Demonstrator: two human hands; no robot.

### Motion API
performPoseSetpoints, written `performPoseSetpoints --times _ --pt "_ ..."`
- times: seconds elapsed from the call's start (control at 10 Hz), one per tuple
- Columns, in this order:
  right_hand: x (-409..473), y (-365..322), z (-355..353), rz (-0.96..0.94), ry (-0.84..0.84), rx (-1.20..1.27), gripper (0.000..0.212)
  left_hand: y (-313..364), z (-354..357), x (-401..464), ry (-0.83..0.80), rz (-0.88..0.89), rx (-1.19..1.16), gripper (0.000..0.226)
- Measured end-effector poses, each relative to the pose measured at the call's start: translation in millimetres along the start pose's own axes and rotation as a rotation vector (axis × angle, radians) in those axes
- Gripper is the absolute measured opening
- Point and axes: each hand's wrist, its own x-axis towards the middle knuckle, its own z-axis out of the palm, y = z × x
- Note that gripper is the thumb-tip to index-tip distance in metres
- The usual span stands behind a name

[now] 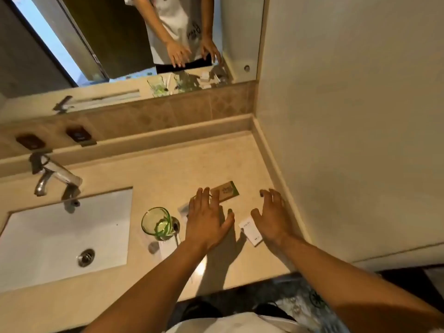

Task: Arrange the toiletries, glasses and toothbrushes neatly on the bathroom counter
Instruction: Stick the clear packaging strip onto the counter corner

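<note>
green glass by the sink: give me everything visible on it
The green glass is a clear tumbler with a green tint, looking like glass. It stands upright on the counter, between the sink and the left hand, which does not touch it. It seems to rest on a pale packet; its contents are unclear.

Warm, yellowish indoor light fills the frame, moderately bright on the table (153, 174) and dimmer toward the lower edge. The hands cast soft dark shadows onto the table below them, toward the lower centre. A cool bluish strip glows in the mirror (72, 44) at upper left. Straight lines bow near the edges from the wide lens. Detail is soft throughout, with slight blur.
</note>
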Motion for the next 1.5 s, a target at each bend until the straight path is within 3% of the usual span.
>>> performPoseSetpoints --times 0.2,0.5,0.6,0.9,1.0,1.2,1.5 --pt "-27.4 38.9 19.4 0.255 -0.071 0.112 0.035 30.5 41.7 -7.1 -0.025 0.062 -0.003 0.043" --pt "-35.8 49.2 28.0 0.303 0.042 -0.029 0.039 28.6 50.5 17.4 0.161 0.190 -0.042 0.033" --pt "-36.7 51.4 35.6 0.345 0.059 -0.028 0.036 28.0 59.4 15.7 0.113 0.414 -0.129 0.039" --pt "-43.3 51.1 30.8 0.604 -0.016 -0.097 0.024 48.7 89.5 28.0 -0.266 0.501 -0.279 0.031" --pt "-43.0 50.5 33.9 0.682 0.018 0.008 0.019 58.6 91.3 31.3 -0.369 0.450 -0.373 0.025" --pt "-39.2 58.7 38.2 0.649 0.039 0.121 0.020 82.9 92.3 48.6 -0.536 0.378 -0.345 0.030" --pt "-28.5 69.4 35.7 0.641 -0.028 0.027 0.015 93.2 95.9 59.9 -0.646 0.116 -0.409 0.032"
